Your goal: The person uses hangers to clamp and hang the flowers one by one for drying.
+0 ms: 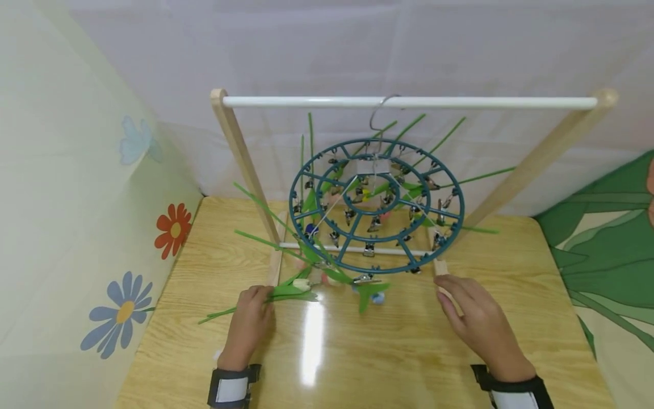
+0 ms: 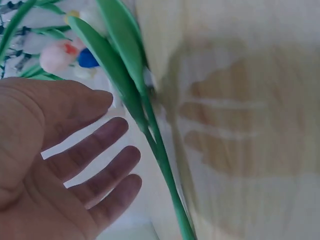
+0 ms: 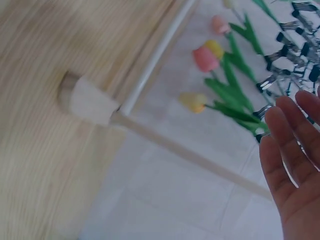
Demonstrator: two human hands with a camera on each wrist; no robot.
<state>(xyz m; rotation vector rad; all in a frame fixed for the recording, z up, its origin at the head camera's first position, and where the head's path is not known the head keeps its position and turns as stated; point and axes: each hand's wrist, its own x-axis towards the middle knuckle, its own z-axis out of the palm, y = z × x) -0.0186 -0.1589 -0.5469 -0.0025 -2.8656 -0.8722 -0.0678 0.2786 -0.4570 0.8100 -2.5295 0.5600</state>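
A white artificial tulip (image 1: 301,284) with green leaves lies on the table, its stem (image 2: 167,185) running toward the front left. My left hand (image 1: 248,324) is beside it, fingers slightly spread; in the left wrist view, the fingertips are right by the stem and leaves, not curled round them. My right hand (image 1: 477,321) hovers by the rack's right foot (image 1: 440,268), fingers extended and holding nothing. Above and between the hands hangs a round dark-green clip hanger (image 1: 462,207). Several tulips dangle from its metal clips, including pink tulips (image 3: 205,59) and yellow tulips (image 3: 192,101), heads down.
The hanger's hook (image 1: 373,120) is over the white bar (image 1: 296,102) of a wooden-sided rack (image 1: 240,147). Green stems stick out around the hanger. A white cloth (image 1: 317,45) covers the back, and flower-printed panels (image 1: 176,229) stand at the sides of the wooden table (image 1: 388,352).
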